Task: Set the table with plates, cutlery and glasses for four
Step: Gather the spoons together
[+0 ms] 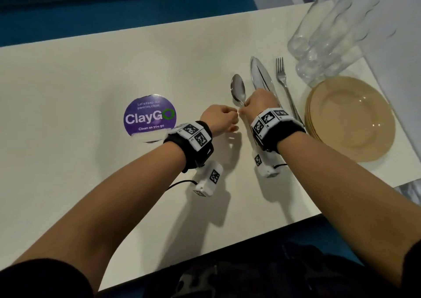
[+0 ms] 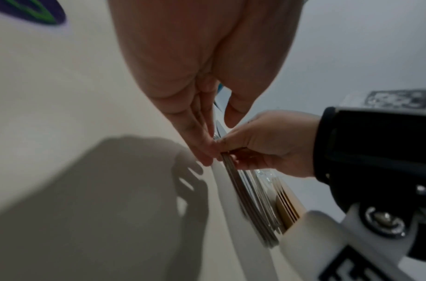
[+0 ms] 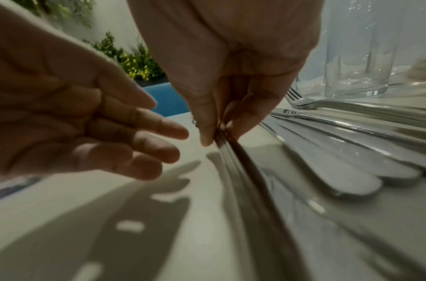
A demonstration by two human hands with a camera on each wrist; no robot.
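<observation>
- Stacked spoons point(image 1: 238, 89) lie on the white table point(image 1: 91, 74), left of the knives point(image 1: 260, 75) and forks point(image 1: 283, 79); plate stack point(image 1: 350, 117) and glasses point(image 1: 319, 47) at the right end
- Right hand point(image 1: 260, 103) pinches the spoon handles at mid-stem; left hand point(image 1: 219, 120) relaxed, fingers nearly straight, holding nothing, fingertips beside that pinch
- Spoons look stiff, thin, slick, likely to slide apart; best taken singly by the handle
- Right wrist view shows several handles nested; head view reads as one spoon
</observation>
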